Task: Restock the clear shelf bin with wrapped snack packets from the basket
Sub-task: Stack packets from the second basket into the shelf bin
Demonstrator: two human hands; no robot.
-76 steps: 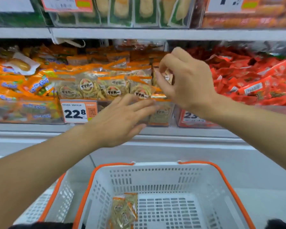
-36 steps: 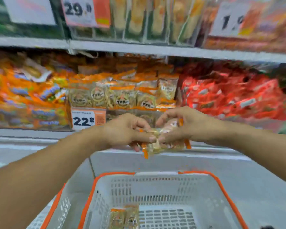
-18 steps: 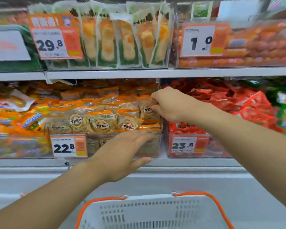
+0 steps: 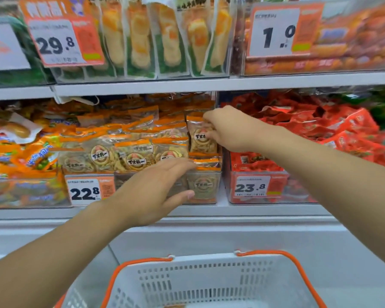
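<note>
The clear shelf bin [image 4: 206, 197] on the middle shelf holds several orange-topped snack packets with round labels. My right hand [image 4: 229, 130] pinches one packet [image 4: 200, 136], upright at the bin's right end, above the stacked ones. My left hand [image 4: 156, 192] is stretched out with straight fingers in front of the bin's front wall, fingertips at a packet [image 4: 207, 163] on the rim. The white basket with orange rim [image 4: 209, 281] stands below my arms; its floor is mostly out of view.
A bin of red packets [image 4: 298, 138] stands right of the clear bin, and one of orange wrappers [image 4: 20, 152] left. Price tags 22.8 [image 4: 85, 192] and 23.8 [image 4: 250, 186] hang on the fronts. The upper shelf [image 4: 187, 84] overhangs the bins.
One second ago both hands held a packet above the basket. My right hand carried it up to the bin's right end, and my left hand let go and opened before the bin.
</note>
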